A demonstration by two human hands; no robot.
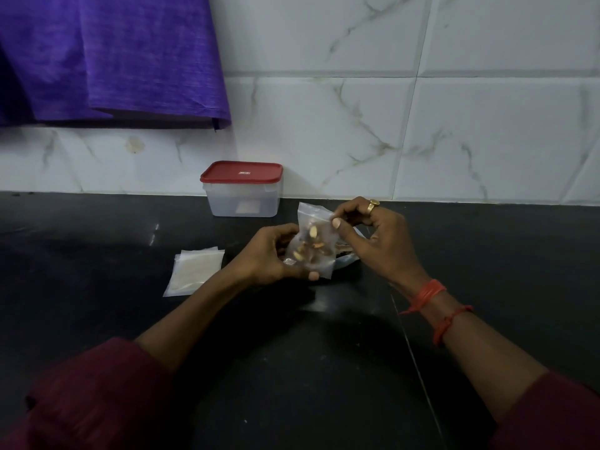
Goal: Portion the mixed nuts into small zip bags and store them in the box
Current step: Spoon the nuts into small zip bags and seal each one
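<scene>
Dim, soft picture; the tiled wall (454, 108) is brightest, the dark worktop (97, 254) shadowed near the arms, edges bowed.

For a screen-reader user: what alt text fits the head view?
The left hand grips the bottom of a zip bag of nuts while the right hand pinches its top, over a black counter. Behind stands a closed red-lidded box; empty bags lie left.

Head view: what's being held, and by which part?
A small zip bag of mixed nuts, in both hands. The left hand grips its lower end; the right hand pinches its upper right edge with its fingers.
</scene>
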